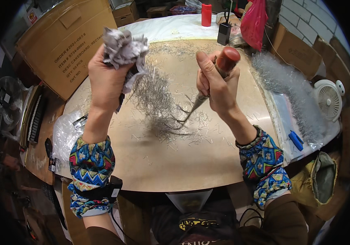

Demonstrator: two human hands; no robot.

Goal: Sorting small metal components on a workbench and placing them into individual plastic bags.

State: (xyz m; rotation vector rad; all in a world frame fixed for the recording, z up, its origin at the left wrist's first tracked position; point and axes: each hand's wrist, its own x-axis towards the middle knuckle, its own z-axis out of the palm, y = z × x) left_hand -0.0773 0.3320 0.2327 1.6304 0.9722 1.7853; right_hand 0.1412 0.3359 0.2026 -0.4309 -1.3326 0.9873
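Note:
My left hand point(106, 83) is closed around a crumpled greyish cloth point(125, 47), raised over the left part of the table. Past it, a dense tangle of thin bent metal wires point(152, 92) spreads toward the middle; whether it touches the cloth, I cannot tell. My right hand point(220, 87) is wrapped round the red-brown handle of a small hand rake point(227, 60). Its dark curved prongs point down and left into the lower part of the tangle, where motion blurs them. Loose bent wires point(201, 122) lie scattered about the prongs.
The tan tabletop point(191, 167) curves toward me. A large cardboard box point(66, 49) stands at the left, above a clear plastic bag point(66, 134). Heaped silvery wires point(285, 90), a white fan point(327, 100) and a blue clip-like object point(295, 140) are at the right. A red cylinder point(206, 15) stands behind.

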